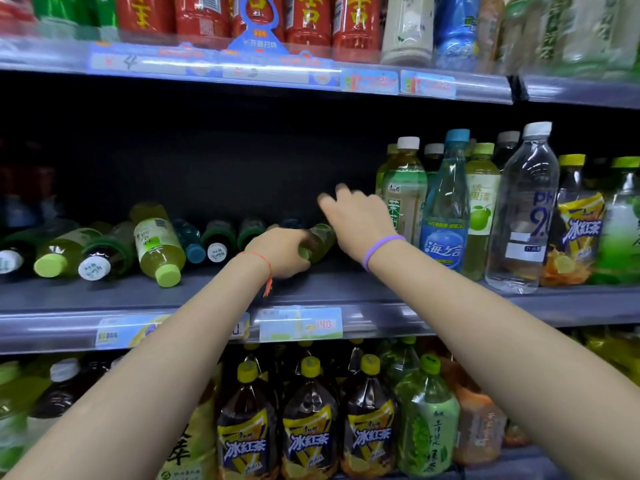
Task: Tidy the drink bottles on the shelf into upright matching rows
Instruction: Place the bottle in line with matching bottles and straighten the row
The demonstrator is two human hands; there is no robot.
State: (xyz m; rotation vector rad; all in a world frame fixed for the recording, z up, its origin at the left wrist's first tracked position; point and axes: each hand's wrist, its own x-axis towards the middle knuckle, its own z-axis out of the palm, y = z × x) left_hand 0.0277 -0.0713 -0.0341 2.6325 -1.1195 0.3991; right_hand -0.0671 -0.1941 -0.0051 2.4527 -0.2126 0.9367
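Store shelving, three tiers in view; we work the middle shelf, grey deck, dark back panel.

Our left hand, red string on the wrist, grips a lying green-tea bottle at its neck, frame centre, light green cap toward us. Our right hand, purple band on the wrist, hovers just above that bottle's body, fingers spread and relaxed, holding nothing.

Left of centre: fallen bottles lie on the deck, caps toward us. We count about eight: three light green caps, three white caps, one blue; the rest is too dark to tell. One tilted bottle lies across its neighbours, barcode label up.

Right of centre: upright bottles. Green-tea bottle, white cap, label text too small to read fully. Blue bottle reads "海之言". Green bottle with an apple on the label. Clear water bottle shows "PH" and "9". Bottle with yellow label reads "冰红茶". More caps behind, partly hidden.

Shelf edge: price tag reads "140"; the other tags are blurred.

Lower tier: three "冰红茶" bottles in front, one green-label bottle beside them. Top tier: red-label bottles, characters cut off.
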